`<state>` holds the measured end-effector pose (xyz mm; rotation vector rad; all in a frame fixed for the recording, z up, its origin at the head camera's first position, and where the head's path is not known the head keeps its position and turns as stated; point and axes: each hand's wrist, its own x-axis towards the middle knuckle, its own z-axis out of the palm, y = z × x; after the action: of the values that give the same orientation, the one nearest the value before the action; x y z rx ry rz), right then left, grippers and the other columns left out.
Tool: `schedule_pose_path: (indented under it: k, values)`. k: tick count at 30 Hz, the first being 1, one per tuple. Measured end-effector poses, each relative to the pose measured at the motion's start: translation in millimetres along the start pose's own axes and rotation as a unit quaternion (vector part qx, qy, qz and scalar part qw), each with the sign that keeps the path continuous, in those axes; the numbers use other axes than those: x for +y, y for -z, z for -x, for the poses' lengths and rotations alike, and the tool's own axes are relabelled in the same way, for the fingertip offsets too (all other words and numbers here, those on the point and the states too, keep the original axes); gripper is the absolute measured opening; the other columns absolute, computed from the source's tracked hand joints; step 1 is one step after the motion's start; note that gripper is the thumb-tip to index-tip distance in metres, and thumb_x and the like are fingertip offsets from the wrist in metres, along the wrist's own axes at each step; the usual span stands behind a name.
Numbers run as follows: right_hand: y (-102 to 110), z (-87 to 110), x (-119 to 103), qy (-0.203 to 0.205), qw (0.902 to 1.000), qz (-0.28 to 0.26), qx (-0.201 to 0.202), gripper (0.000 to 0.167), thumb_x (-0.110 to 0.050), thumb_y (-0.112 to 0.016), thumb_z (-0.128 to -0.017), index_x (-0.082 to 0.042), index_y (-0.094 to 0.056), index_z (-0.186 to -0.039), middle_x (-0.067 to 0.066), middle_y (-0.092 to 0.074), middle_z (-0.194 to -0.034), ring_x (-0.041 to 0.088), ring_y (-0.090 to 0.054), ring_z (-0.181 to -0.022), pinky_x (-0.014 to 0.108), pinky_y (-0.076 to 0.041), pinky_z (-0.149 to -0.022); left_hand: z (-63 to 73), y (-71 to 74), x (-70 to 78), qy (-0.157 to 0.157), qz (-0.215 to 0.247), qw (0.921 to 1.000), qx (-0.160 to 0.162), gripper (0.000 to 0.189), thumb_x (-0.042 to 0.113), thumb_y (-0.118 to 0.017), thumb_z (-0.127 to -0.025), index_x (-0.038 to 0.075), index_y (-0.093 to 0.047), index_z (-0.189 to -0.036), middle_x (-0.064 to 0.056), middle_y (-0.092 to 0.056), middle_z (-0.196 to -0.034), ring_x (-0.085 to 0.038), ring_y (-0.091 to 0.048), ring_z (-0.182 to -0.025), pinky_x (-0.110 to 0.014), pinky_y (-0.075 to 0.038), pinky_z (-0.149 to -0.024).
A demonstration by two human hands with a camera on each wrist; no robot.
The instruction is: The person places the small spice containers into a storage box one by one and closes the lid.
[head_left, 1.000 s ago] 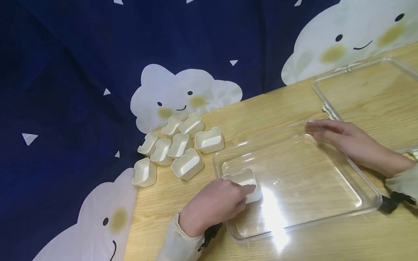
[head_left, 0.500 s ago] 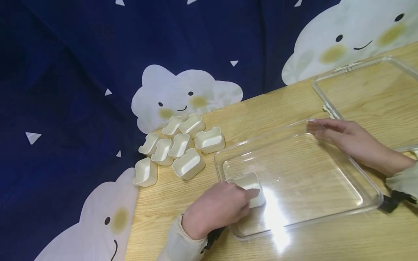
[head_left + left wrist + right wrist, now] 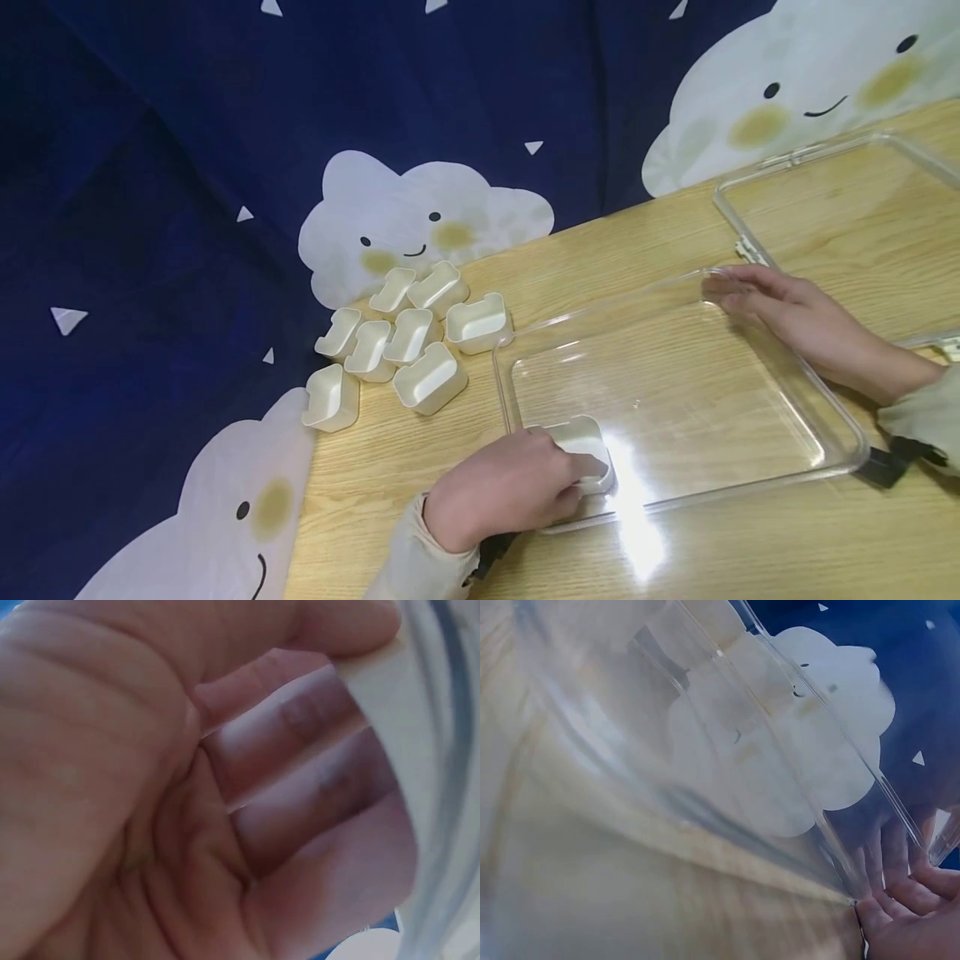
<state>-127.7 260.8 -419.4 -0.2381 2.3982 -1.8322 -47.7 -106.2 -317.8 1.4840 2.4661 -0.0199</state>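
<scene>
In the head view my left hand [image 3: 510, 483] grips a small cream plastic bin [image 3: 588, 442] with a notched rim. The bin stands inside a large clear plastic box [image 3: 675, 396], at its near left corner. My left forefinger reaches into the bin, and the hand covers its near left part. The left wrist view shows curled fingers [image 3: 300, 742] against the bin's pale wall [image 3: 386, 686]. At the box's far right corner, my right hand [image 3: 802, 321] holds the rim. Right wrist view: right hand [image 3: 911, 911] pinches the clear wall [image 3: 780, 750], fingers seen through it.
Several matching cream bins [image 3: 431, 379] stand grouped on the wooden table [image 3: 360, 517], left of the box. A clear lid-like panel [image 3: 847, 208] with pale clips lies at the back right. Behind the table hangs a dark blue cloth [image 3: 187, 108] with clouds.
My left hand has slid the cream bin toward the near edge of the clear box. The box has shifted slightly away, with my right hand keeping its hold at the corner.
</scene>
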Motion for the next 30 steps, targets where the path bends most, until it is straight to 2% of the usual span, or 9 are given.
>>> schedule_pose_path:
  k: [3,8,13,20,25,30]
  values:
    - [-1.2,-1.3,1.7,0.012,0.9998,-0.017,0.004,0.046,-0.021,-0.045,-0.111,-0.003,-0.039,-0.153,-0.026,-0.062,-0.135,-0.017,-0.056,-0.122,0.002,-0.045,-0.096,0.3,-0.4,0.2,-0.006,0.000,1.0000,-0.006,0.010,0.017,-0.068,-0.095,0.026,-0.068,-0.100,0.015,-0.030,-0.054,0.001,-0.029,-0.051,-0.010,-0.026,-0.050]
    - [-0.8,-1.8,1.1,0.014,0.9996,-0.025,-0.006,0.048,-0.019,-0.044,-0.112,-0.005,-0.035,-0.157,-0.024,-0.062,-0.138,-0.016,-0.055,-0.125,0.003,-0.043,-0.096,0.3,-0.3,1.1,-0.015,0.015,0.9995,-0.022,0.009,0.022,-0.066,-0.099,0.027,-0.069,-0.106,0.015,-0.030,-0.054,0.002,-0.028,-0.050,-0.008,-0.027,-0.051]
    - [-0.5,-1.7,-1.5,0.005,0.9990,-0.043,-0.013,0.049,-0.019,-0.043,-0.112,-0.009,-0.032,-0.159,-0.024,-0.061,-0.140,-0.016,-0.054,-0.126,0.003,-0.042,-0.097,0.7,0.3,1.9,-0.019,0.033,0.9990,-0.025,0.009,0.021,-0.062,-0.102,0.026,-0.069,-0.104,0.015,-0.028,-0.055,0.003,-0.026,-0.050,-0.008,-0.026,-0.051]
    - [-2.6,0.3,-3.1,-0.013,0.9980,-0.062,-0.002,0.046,-0.023,-0.042,-0.112,-0.014,-0.034,-0.156,-0.028,-0.060,-0.139,-0.018,-0.056,-0.123,0.004,-0.044,-0.096,4.4,2.2,3.5,-0.021,0.014,0.9992,-0.029,0.013,0.024,-0.058,-0.105,0.025,-0.070,-0.110,0.014,-0.029,-0.054,0.001,-0.027,-0.050,-0.007,-0.029,-0.055]
    - [-3.1,0.6,-2.2,-0.026,0.9975,-0.065,0.013,0.050,-0.026,-0.042,-0.112,-0.011,-0.031,-0.159,-0.030,-0.058,-0.138,-0.021,-0.055,-0.121,0.004,-0.045,-0.095,6.2,2.1,4.3,-0.012,-0.011,0.9996,-0.021,0.015,0.023,-0.056,-0.106,0.023,-0.065,-0.094,0.013,-0.027,-0.054,-0.001,-0.028,-0.050,-0.010,-0.027,-0.052]
    - [-2.7,-0.3,-0.9,-0.029,0.9960,-0.083,0.015,0.055,-0.026,-0.042,-0.112,-0.008,-0.028,-0.161,-0.030,-0.059,-0.138,-0.021,-0.055,-0.121,0.004,-0.046,-0.095,5.9,2.0,5.1,0.000,-0.014,0.9992,-0.037,0.013,0.017,-0.058,-0.102,0.023,-0.064,-0.093,0.013,-0.026,-0.053,-0.002,-0.029,-0.051,-0.011,-0.028,-0.052]
